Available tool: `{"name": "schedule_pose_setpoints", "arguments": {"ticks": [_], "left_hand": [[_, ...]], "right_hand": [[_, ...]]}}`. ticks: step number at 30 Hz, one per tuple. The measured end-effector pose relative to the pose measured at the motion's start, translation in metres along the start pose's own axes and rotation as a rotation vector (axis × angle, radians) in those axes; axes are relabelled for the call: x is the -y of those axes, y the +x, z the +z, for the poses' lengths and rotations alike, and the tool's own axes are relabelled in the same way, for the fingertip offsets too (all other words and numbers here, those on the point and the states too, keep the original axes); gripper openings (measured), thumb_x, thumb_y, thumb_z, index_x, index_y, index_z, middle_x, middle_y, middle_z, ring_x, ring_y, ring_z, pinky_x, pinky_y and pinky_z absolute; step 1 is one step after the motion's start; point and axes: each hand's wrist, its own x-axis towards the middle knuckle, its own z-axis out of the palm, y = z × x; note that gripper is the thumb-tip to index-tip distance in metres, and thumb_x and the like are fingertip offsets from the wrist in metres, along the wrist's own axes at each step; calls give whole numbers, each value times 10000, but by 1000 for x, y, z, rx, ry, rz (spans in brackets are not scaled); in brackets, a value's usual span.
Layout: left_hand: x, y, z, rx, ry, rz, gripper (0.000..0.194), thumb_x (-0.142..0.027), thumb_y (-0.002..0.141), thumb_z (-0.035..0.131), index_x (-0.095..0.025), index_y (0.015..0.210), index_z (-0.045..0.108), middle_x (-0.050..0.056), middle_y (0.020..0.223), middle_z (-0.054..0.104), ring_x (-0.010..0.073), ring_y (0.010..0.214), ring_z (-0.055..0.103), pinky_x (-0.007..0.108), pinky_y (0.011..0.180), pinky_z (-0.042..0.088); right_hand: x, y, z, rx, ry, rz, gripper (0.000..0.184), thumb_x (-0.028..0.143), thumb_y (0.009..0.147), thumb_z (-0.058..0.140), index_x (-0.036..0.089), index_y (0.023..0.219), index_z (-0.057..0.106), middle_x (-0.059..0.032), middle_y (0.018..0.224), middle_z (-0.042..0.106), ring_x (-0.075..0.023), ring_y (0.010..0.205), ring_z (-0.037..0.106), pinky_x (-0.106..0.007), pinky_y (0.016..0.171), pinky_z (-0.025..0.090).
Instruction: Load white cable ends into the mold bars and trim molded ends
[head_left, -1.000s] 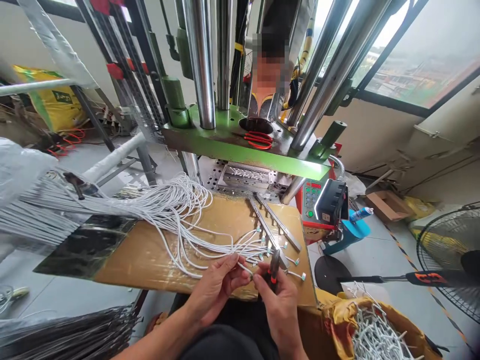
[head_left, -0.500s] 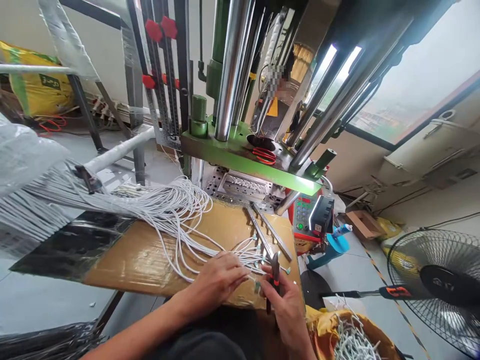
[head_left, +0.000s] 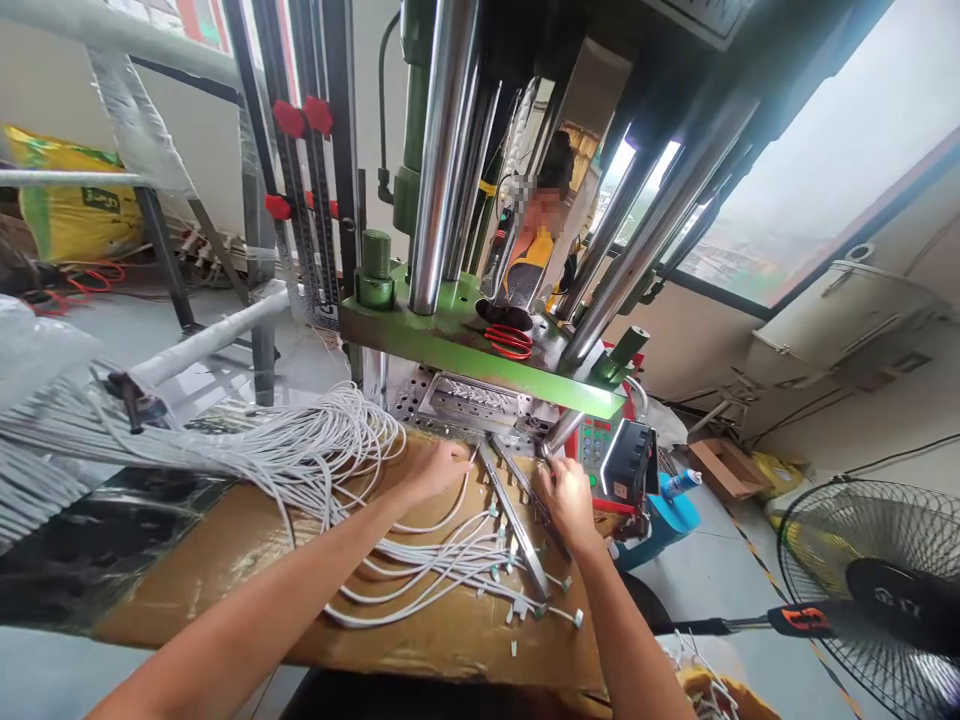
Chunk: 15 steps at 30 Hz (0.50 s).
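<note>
My left hand (head_left: 439, 470) is closed in a pinch at the far edge of the cardboard-covered table (head_left: 247, 570), on the end of a white cable (head_left: 457, 510) that curves up to its fingers. My right hand (head_left: 568, 495) has its fingers curled near the far end of the right-hand metal bar (head_left: 517, 470); what they hold, if anything, is hidden. Between my hands lies a second metal bar (head_left: 517, 530). Several white cables with small connector ends (head_left: 577, 618) spread over the table below it. No pliers are visible now.
A green press (head_left: 480, 362) stands ahead, with a metal mould (head_left: 480, 400) under its plate and red-handled scissors (head_left: 508, 341) on top. A large cable bundle (head_left: 345, 440) lies left. A control panel (head_left: 596, 450) and a fan (head_left: 885, 590) are at right. A person (head_left: 536, 235) is behind the press.
Both hands have moved forward from the near edge to the far edge of the table. The pliers have left my right hand. My left hand now has a cable end.
</note>
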Motion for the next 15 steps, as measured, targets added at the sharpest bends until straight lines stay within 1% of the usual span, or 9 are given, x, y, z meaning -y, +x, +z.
{"name": "schedule_pose_setpoints", "arguments": {"ticks": [2,4,5,7,10,12,13,15], "left_hand": [[3,-5,0,-5,-27,18,172,-298,708,621,-150,625,646,-38,464,472,125,488,409,241,527,254],[5,-15,0,-13,-49,30,174,-317,716,635,-153,707,690,-26,502,525,138,516,452,235,536,295],[6,-20,-1,-18,-60,34,174,-323,717,647,-157,717,702,-20,511,541,142,522,468,233,540,314],[10,-31,0,-30,-93,53,164,-327,727,666,-173,729,722,-3,542,584,152,536,510,228,555,359],[22,-41,5,-69,-69,108,167,-310,806,617,-212,815,751,37,702,682,180,657,618,223,645,445],[30,-45,9,-82,32,148,225,-275,871,531,-234,896,750,45,798,710,183,740,659,220,706,480],[33,-45,10,-81,90,164,251,-258,889,496,-239,919,745,43,815,714,177,752,669,216,715,493],[37,-46,13,-91,181,190,266,-240,895,472,-248,927,737,31,812,721,167,740,684,201,706,521]], "right_hand": [[1,-22,-2,29,-19,-29,289,257,956,404,174,1040,667,-103,1003,642,-217,969,577,-296,836,402],[-1,-44,1,80,-32,-54,213,220,905,470,187,914,680,-84,897,648,-226,882,603,-297,757,428],[-5,-53,5,100,-36,-63,188,188,872,498,188,925,679,-81,882,648,-231,855,613,-299,733,437],[-14,-64,16,127,-18,-64,235,131,835,490,188,979,666,-85,898,648,-241,849,628,-311,730,456],[-32,-61,35,192,133,-51,252,117,833,425,179,934,647,-98,894,660,-250,862,650,-323,749,475],[-40,-51,41,265,338,-49,238,149,821,441,165,951,640,-99,875,688,-248,845,670,-311,747,490],[-42,-46,40,298,451,-46,259,168,805,473,160,1004,639,-96,892,705,-248,855,678,-303,759,497],[-42,-38,31,344,649,-37,329,216,781,558,178,1098,637,-79,959,724,-256,916,679,-299,800,512]]}}
